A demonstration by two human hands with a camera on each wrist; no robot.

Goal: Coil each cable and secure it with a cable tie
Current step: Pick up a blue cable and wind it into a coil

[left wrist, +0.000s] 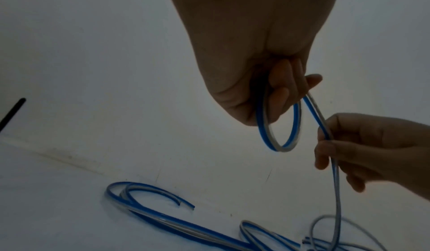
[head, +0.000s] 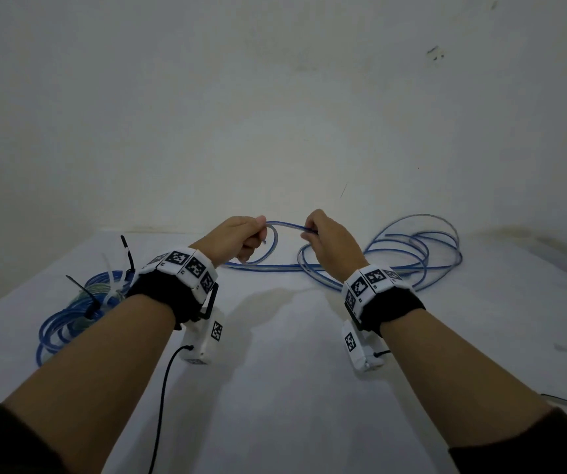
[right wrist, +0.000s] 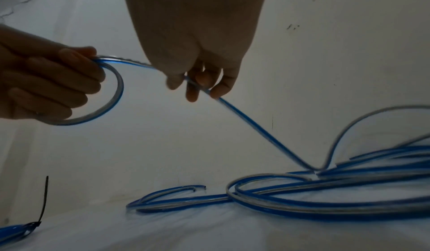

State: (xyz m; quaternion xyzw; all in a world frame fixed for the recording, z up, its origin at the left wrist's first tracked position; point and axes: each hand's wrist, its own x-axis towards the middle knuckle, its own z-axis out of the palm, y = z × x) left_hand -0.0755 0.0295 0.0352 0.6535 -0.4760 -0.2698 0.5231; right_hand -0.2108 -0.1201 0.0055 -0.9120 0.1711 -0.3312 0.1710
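The first loop of the cable is gripped in the curled left hand; the feed is pinched by the right hand, so slack is controlled.

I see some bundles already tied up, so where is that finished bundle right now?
In the head view the tied cable bundle lies on the white table at the far left, just outside the left forearm, with black and white cable ties sticking up from it.

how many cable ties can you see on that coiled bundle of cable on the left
3: two black cable ties, one standing at the bundle's far side, one slanting across its middle, and a pale one between them. More may be hidden behind the left hand's forearm.
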